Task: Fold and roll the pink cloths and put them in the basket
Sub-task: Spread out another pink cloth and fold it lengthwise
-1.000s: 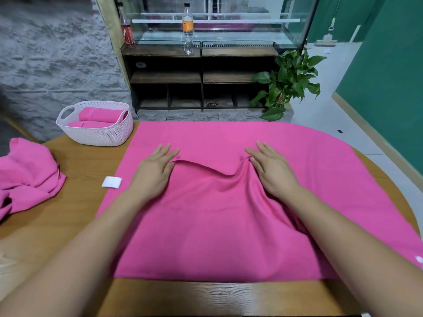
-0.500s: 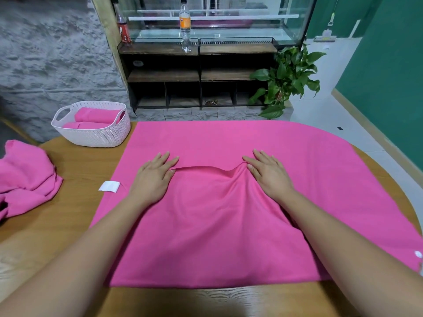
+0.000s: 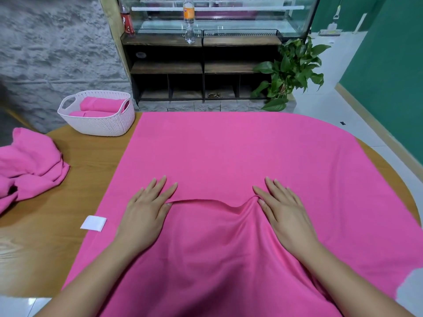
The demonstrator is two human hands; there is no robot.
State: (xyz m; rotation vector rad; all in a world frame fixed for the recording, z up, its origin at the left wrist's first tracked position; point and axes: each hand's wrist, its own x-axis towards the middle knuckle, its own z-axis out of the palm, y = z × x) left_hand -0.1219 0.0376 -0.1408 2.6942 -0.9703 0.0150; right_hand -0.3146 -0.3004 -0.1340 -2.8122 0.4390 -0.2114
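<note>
A large pink cloth [image 3: 240, 152] lies spread over the wooden table [image 3: 75, 179], its near part folded over so that a loose edge [image 3: 206, 201] runs between my hands. My left hand [image 3: 146, 209] lies flat on the cloth with straight fingers, its thumb at that edge. Also flat, my right hand [image 3: 283, 211] has cloth bunched into a ridge beside its thumb. A white woven basket [image 3: 100, 126] at the table's far left holds two rolled pink cloths [image 3: 100, 104]. More pink cloth [image 3: 27, 163] lies crumpled at the left edge.
A small white tag [image 3: 93, 223] lies on the bare wood left of the cloth. Beyond the table stand a dark shelf unit [image 3: 201, 72] with bottles on top and a potted plant [image 3: 290, 72]. White floor lies to the right.
Both hands have slid toward me on the cloth, and the folded edge came with them. The sag in that edge has flattened. The view has shifted forward.
</note>
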